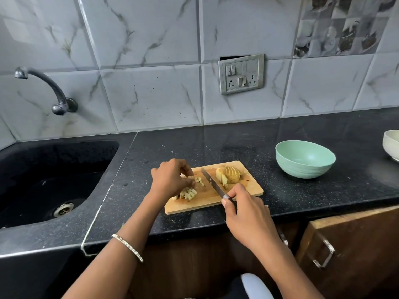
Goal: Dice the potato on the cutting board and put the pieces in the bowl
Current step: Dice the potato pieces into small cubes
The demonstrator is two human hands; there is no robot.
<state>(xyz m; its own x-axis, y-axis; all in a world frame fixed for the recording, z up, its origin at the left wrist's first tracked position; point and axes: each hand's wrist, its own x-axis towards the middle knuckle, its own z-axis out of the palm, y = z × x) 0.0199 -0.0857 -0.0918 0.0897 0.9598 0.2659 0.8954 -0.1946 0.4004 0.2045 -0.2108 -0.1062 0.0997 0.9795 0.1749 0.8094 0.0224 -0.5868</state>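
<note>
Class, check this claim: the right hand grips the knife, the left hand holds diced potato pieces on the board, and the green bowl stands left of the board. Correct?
One error: the head view shows the green bowl to the right of the cutting board, not the left. The right hand does grip the knife and the left hand holds the diced potato pieces.

My right hand (pixel 248 216) hid the handle of the knife (pixel 212 184), my left hand (pixel 170 178) some diced pieces (pixel 190 194). The right edge cut off the white bowl (pixel 391 145).
</note>
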